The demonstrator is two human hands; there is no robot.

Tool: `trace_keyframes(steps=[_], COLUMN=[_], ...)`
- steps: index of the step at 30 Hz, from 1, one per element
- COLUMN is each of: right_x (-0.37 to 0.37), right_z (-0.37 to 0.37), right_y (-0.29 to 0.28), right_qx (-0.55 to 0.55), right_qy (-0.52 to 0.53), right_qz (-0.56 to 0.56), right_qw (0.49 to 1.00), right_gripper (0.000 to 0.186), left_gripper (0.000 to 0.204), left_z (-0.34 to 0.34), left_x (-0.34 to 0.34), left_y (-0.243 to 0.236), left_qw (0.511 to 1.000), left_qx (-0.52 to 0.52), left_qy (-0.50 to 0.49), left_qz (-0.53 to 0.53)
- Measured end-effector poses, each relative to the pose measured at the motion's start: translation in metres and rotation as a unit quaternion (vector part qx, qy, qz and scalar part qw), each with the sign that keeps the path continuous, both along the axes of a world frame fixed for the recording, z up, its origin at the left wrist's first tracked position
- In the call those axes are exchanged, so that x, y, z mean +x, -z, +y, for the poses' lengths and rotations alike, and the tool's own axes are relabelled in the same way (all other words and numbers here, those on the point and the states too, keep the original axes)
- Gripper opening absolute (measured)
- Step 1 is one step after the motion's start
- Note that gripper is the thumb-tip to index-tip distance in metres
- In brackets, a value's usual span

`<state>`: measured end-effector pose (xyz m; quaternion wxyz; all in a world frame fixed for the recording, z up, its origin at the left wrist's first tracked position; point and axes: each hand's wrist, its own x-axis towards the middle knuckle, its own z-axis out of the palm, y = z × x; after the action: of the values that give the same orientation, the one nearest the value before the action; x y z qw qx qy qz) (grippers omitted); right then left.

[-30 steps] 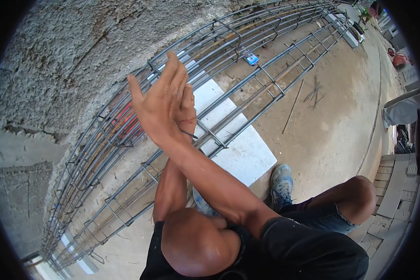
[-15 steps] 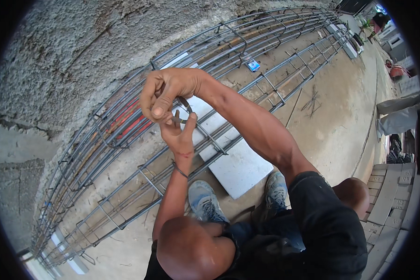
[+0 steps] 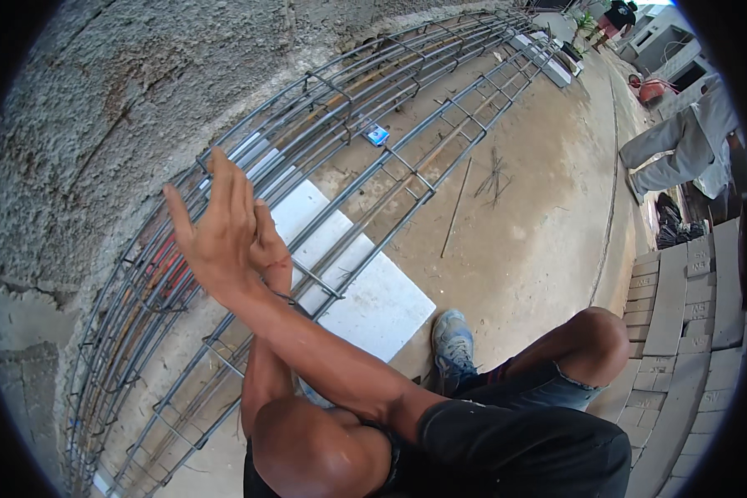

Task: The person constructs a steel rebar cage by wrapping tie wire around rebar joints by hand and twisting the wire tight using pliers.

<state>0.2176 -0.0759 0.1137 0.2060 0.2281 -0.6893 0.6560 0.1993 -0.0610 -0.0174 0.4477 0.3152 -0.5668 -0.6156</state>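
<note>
Print on the small blue packet is too small to read; the grey bricks at right bear stamped lettering. The right hand has a slack grip, fingers spread apart, its wrist crossing before the left hand. That left grip is partly hidden, its hold unclear. The steel bar cage runs beneath both hands, passing over a white slab.

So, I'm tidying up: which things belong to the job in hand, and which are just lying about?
Likely part of the job:
rebar cage, below the right hand and left hand
white slab, partly beneath the cage

Seemingly just lying about:
small blue packet
loose wire pieces
thin rod
</note>
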Motion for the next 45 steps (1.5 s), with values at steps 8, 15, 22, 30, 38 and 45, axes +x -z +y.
trace_keyframes(steps=[8, 15, 22, 30, 38, 45], right_x=[-0.076, -0.122, -0.074, 0.002, -0.087, -0.092], right_z=[-0.008, -0.013, 0.024, -0.006, -0.004, 0.001], right_y=[0.001, 0.014, 0.004, 0.007, 0.011, 0.002], right_qx=[0.172, -0.013, 0.055, 0.08, 0.172, 0.11], right_qy=[-0.479, -0.905, -0.419, -0.098, -0.913, -0.912], right_qz=[-0.148, -0.184, -0.119, -0.14, -0.181, -0.169], right_qw=[0.848, 0.383, 0.899, 0.982, 0.323, 0.358], right_gripper=[0.027, 0.029, 0.074, 0.052, 0.03, 0.027], left_gripper=[0.053, 0.044, 0.027, 0.019, 0.076, 0.041], left_z=[0.023, 0.002, -0.009, 0.005, 0.079, -0.006], left_x=[0.029, 0.037, 0.011, 0.009, 0.044, 0.044], left_y=[-0.008, -0.025, -0.002, -0.019, -0.004, -0.024], left_qw=[0.99, 0.992, 0.978, 0.998, 0.988, 0.991], left_qx=[0.083, -0.035, 0.162, 0.047, -0.006, -0.086], left_qy=[-0.118, 0.118, 0.094, 0.038, -0.051, 0.087], left_qz=[-0.011, 0.027, 0.096, 0.024, 0.144, 0.057])
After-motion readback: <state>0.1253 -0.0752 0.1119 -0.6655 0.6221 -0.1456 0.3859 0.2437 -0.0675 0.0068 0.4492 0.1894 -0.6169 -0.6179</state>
